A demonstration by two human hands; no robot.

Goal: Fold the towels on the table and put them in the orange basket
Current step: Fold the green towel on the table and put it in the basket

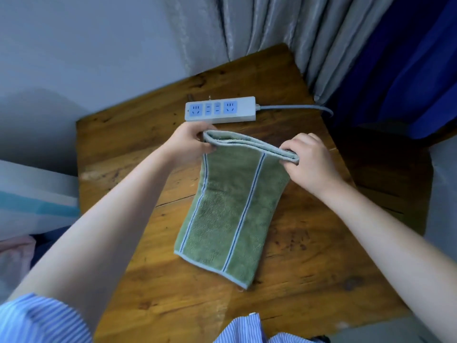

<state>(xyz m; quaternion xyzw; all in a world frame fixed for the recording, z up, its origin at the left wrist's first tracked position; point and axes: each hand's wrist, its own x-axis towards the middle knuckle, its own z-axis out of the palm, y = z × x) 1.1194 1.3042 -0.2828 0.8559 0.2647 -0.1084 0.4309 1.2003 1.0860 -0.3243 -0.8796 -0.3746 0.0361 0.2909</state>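
Striped sleeve (37,320) at lower left. Green towel (227,219) mid-frame, doubled, lower end on the wooden bench (309,280). Left hand (190,139) and right hand (309,162) pinch its upper corners, fingers curled. Power strip (220,109) just above.

We see towel (230,206) mid-frame on desk (309,256), far end raised between left hand (190,139) and right hand (309,162); power strip (220,109) above it, curtain (272,28) top right.
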